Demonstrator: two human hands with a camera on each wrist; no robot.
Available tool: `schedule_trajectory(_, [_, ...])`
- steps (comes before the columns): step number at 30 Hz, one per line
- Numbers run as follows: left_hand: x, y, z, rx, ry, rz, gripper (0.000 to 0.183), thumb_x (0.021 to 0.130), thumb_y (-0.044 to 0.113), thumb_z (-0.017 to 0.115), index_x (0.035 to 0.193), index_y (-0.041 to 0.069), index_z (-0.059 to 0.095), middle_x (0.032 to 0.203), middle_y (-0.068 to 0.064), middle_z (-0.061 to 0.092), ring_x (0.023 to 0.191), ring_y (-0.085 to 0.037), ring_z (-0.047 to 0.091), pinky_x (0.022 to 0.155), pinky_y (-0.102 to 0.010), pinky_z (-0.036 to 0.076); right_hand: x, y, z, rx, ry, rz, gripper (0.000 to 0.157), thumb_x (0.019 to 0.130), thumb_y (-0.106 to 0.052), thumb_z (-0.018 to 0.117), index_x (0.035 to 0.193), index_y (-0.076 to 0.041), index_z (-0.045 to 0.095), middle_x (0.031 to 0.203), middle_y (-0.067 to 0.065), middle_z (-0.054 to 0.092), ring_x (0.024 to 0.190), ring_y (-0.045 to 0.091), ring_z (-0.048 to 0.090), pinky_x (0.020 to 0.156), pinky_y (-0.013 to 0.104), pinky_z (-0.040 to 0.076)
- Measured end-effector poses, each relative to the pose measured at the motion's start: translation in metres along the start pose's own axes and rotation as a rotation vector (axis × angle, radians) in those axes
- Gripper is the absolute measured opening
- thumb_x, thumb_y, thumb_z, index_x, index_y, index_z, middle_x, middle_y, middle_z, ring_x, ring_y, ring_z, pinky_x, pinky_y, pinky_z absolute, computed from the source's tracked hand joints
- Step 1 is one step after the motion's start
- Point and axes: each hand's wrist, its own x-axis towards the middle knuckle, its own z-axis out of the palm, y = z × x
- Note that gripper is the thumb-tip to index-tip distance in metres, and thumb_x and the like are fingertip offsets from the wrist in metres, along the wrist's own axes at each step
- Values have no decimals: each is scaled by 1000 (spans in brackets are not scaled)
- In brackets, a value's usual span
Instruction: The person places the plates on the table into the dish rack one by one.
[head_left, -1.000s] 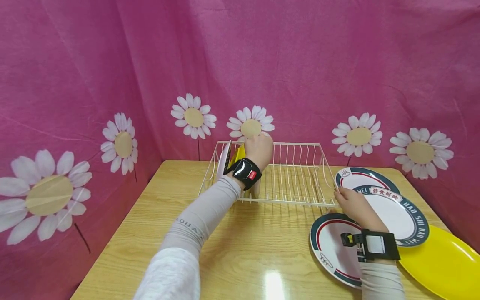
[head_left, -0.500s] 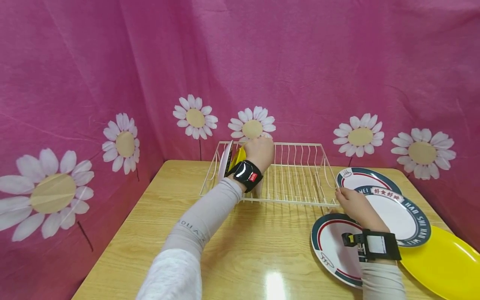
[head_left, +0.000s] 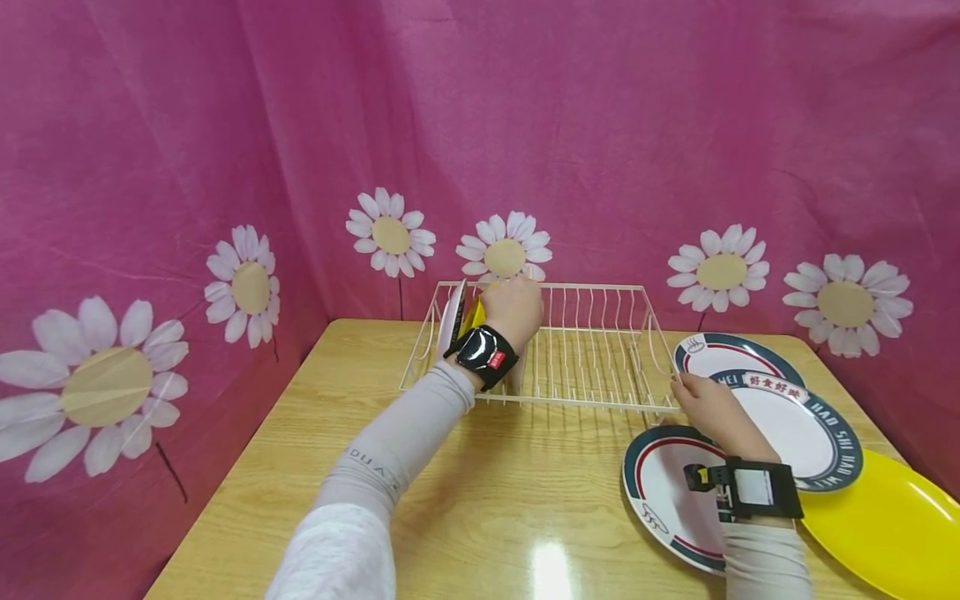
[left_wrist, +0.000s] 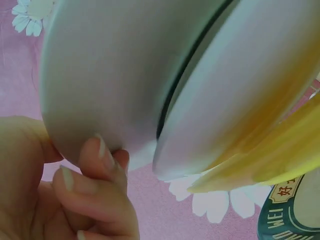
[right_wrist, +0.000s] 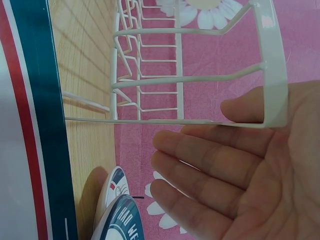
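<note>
My left hand is over the left part of a white wire dish rack. In the left wrist view its thumb and fingers pinch the rim of a plate whose pale underside faces the camera. Beyond it stand another pale plate and a yellow plate, tilted on edge. The head view shows upright plates left of the hand, a white plate foremost. My right hand holds the rack's right end wire, thumb on one side and fairly straight fingers on the other.
Right of the rack, two dark-rimmed white plates overlap, the nearer plate lapping a yellow plate. Another dark-rimmed plate lies partly under the right forearm. A pink flowered curtain borders the wooden table behind and at the left.
My left wrist and forearm have shifted slightly left since half a second ago, with the hand staying at the rack. The right hand keeps its place on the end wire.
</note>
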Motion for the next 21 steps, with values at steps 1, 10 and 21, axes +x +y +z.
schedule_trajectory(1, [-1,-1,0,0,4,5,23,95,33,56,95,17,72,93,0,73,78,-16,68,57,-36,51,0,0,0,1,-2,1,41,104,-26,36,116,8,56,75,8,51,73,23,50,65,35,40])
schedule_trajectory(10, [-12,-5,-5,-3,28,33,32,97,39,52,88,15,72,87,-1,73,72,-16,67,54,-36,52,1,0,0,9,-10,7,41,104,-26,35,113,7,57,75,8,51,73,22,50,65,34,40])
schedule_trajectory(21, [-27,-13,-15,-35,35,51,44,98,47,48,89,13,73,86,-5,74,70,-22,69,52,-40,52,0,0,-1,8,-19,26,44,104,-26,36,122,11,52,80,12,54,76,25,51,65,34,40])
